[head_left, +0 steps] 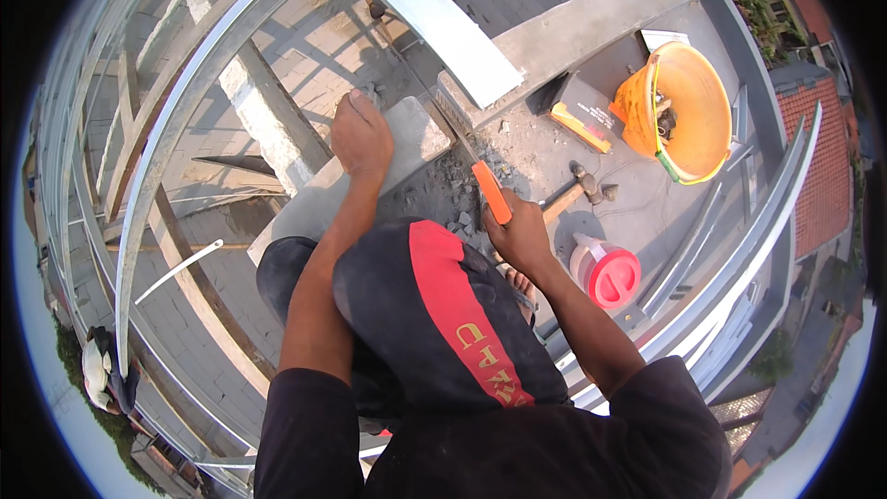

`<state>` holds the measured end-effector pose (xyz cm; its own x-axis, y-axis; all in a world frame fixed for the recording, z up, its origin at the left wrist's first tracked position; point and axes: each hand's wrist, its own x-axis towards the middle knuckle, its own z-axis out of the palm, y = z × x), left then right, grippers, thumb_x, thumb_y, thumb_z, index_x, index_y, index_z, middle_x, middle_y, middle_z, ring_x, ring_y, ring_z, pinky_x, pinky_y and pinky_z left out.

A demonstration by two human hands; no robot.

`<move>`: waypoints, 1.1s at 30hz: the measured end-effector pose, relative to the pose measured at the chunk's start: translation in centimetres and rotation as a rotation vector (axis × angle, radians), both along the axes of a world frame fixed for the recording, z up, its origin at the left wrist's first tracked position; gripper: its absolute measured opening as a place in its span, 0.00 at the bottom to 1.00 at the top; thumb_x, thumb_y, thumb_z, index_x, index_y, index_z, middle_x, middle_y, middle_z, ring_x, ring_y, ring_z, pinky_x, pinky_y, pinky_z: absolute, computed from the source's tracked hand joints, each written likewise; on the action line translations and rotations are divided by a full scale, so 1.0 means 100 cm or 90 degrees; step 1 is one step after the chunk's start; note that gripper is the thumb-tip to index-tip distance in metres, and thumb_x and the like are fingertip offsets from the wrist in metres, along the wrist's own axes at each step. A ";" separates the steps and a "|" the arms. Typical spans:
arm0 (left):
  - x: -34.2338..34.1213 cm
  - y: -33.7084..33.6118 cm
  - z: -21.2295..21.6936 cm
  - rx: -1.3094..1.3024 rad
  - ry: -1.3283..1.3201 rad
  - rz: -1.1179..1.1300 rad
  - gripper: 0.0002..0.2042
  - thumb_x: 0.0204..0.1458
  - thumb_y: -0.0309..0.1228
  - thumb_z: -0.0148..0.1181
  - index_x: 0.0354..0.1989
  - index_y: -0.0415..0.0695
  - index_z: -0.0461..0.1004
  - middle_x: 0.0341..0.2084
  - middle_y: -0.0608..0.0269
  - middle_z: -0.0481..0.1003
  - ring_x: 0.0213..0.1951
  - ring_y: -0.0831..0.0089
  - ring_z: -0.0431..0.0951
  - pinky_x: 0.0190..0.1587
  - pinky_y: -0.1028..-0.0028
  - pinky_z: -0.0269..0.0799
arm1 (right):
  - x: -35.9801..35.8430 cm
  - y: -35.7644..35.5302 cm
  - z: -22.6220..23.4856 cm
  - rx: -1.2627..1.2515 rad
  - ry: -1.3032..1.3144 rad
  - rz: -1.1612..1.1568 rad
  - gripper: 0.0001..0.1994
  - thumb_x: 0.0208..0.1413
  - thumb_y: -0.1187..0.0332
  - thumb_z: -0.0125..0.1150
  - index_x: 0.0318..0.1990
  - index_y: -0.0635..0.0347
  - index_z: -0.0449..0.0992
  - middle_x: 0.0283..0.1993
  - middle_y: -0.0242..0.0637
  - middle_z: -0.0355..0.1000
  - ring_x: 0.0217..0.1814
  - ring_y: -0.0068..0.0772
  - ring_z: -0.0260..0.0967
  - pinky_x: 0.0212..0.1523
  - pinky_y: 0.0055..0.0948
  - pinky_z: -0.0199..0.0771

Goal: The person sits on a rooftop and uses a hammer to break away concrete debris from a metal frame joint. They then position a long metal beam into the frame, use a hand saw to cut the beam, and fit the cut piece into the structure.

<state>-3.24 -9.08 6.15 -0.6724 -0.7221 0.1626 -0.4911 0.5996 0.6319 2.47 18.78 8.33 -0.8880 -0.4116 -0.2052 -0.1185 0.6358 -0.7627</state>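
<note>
Black-and-red cloth over the knee (pixel 443 314) fills the foreground, and just past it the right hand (pixel 517 233) is wrapped tight around the orange handle of a saw (pixel 492 190), blade running up across the grey concrete block (pixel 370 166). Left hand (pixel 362 137) presses flat on that block, fingers spread. Rubble lies beside it; a hammer (pixel 577 187), red-lidded jug (pixel 605 270) and orange bucket (pixel 688 111) sit further right.

I crouch on a grey concrete ledge (pixel 591 14) strewn with rubble chips (pixel 462 212). On it sit an orange bucket (pixel 688 111), a hammer (pixel 573 192), a red-lidded jug (pixel 605 273) and a dark box (pixel 577 111). A grey block (pixel 370 166) rests across its edge.
</note>
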 end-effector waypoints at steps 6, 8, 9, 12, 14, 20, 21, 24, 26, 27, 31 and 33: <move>-0.001 0.001 0.006 0.010 -0.008 -0.006 0.24 0.69 0.42 0.40 0.42 0.35 0.80 0.36 0.38 0.81 0.41 0.37 0.80 0.46 0.46 0.72 | 0.022 0.018 0.016 -0.124 0.122 0.086 0.10 0.57 0.69 0.65 0.43 0.63 0.75 0.25 0.47 0.73 0.28 0.55 0.76 0.29 0.44 0.75; -0.005 0.004 0.010 0.021 0.000 -0.009 0.24 0.69 0.42 0.40 0.41 0.35 0.80 0.36 0.38 0.81 0.41 0.37 0.80 0.46 0.46 0.72 | 0.016 0.016 -0.001 -0.077 0.118 0.077 0.09 0.57 0.69 0.64 0.43 0.63 0.75 0.25 0.47 0.73 0.27 0.55 0.76 0.29 0.44 0.74; -0.006 0.006 0.012 0.017 -0.002 -0.012 0.24 0.69 0.42 0.40 0.41 0.35 0.80 0.36 0.38 0.81 0.41 0.37 0.80 0.46 0.46 0.72 | 0.011 0.014 -0.021 -0.016 0.101 0.063 0.09 0.57 0.70 0.64 0.42 0.63 0.75 0.24 0.47 0.73 0.27 0.54 0.76 0.29 0.43 0.74; -0.004 0.003 0.003 -0.008 -0.009 -0.003 0.24 0.69 0.42 0.40 0.41 0.36 0.80 0.36 0.38 0.81 0.41 0.38 0.81 0.46 0.46 0.72 | -0.001 0.000 -0.017 0.006 0.045 0.019 0.08 0.58 0.70 0.63 0.40 0.63 0.75 0.24 0.48 0.73 0.27 0.56 0.76 0.29 0.44 0.74; -0.002 -0.005 -0.002 -0.032 -0.014 0.006 0.23 0.69 0.42 0.40 0.41 0.36 0.80 0.36 0.39 0.81 0.41 0.38 0.81 0.46 0.46 0.73 | -0.001 -0.003 0.012 -0.055 0.015 0.004 0.07 0.58 0.69 0.63 0.39 0.63 0.75 0.24 0.50 0.73 0.27 0.57 0.75 0.30 0.45 0.74; -0.004 0.005 0.010 0.015 -0.043 -0.006 0.23 0.69 0.42 0.41 0.42 0.37 0.80 0.36 0.40 0.82 0.41 0.38 0.81 0.46 0.46 0.73 | 0.012 0.015 0.022 -0.147 0.057 0.031 0.08 0.59 0.68 0.62 0.40 0.63 0.75 0.24 0.52 0.72 0.25 0.57 0.74 0.32 0.45 0.74; -0.008 0.008 0.011 0.014 -0.030 -0.020 0.23 0.69 0.42 0.41 0.42 0.37 0.80 0.36 0.40 0.82 0.41 0.38 0.81 0.46 0.46 0.73 | 0.010 0.016 -0.007 -0.083 0.084 0.046 0.08 0.59 0.68 0.61 0.40 0.63 0.76 0.23 0.52 0.71 0.25 0.56 0.74 0.32 0.44 0.74; -0.008 0.000 0.007 -0.007 -0.008 -0.026 0.23 0.69 0.42 0.41 0.42 0.37 0.80 0.35 0.40 0.81 0.41 0.38 0.81 0.45 0.46 0.73 | -0.016 0.010 -0.019 -0.054 0.018 0.007 0.07 0.59 0.68 0.61 0.40 0.62 0.76 0.23 0.51 0.71 0.25 0.57 0.74 0.31 0.44 0.73; -0.006 -0.004 0.002 -0.019 -0.012 -0.011 0.23 0.69 0.42 0.41 0.41 0.37 0.80 0.35 0.40 0.81 0.40 0.38 0.81 0.45 0.46 0.73 | -0.015 0.012 -0.011 -0.058 -0.009 -0.006 0.07 0.58 0.69 0.62 0.39 0.62 0.77 0.24 0.51 0.71 0.26 0.58 0.74 0.31 0.44 0.73; -0.006 -0.003 0.001 -0.007 -0.015 -0.012 0.23 0.69 0.42 0.41 0.41 0.37 0.80 0.35 0.39 0.81 0.40 0.38 0.81 0.45 0.46 0.73 | -0.006 0.017 -0.003 -0.076 -0.007 0.001 0.07 0.58 0.69 0.62 0.38 0.63 0.77 0.24 0.51 0.72 0.26 0.57 0.74 0.31 0.43 0.73; -0.005 0.002 0.012 0.013 -0.036 -0.016 0.23 0.68 0.42 0.41 0.40 0.36 0.80 0.35 0.39 0.81 0.40 0.38 0.80 0.45 0.46 0.73 | 0.030 0.035 0.028 -0.160 0.018 0.045 0.07 0.57 0.69 0.63 0.37 0.64 0.76 0.25 0.51 0.73 0.25 0.56 0.74 0.30 0.42 0.73; -0.004 0.003 0.011 0.008 -0.043 -0.023 0.23 0.68 0.42 0.40 0.40 0.36 0.80 0.35 0.38 0.81 0.40 0.38 0.80 0.45 0.46 0.73 | 0.033 0.037 0.017 -0.131 0.027 0.047 0.07 0.57 0.70 0.63 0.37 0.64 0.76 0.25 0.50 0.73 0.25 0.55 0.75 0.29 0.42 0.73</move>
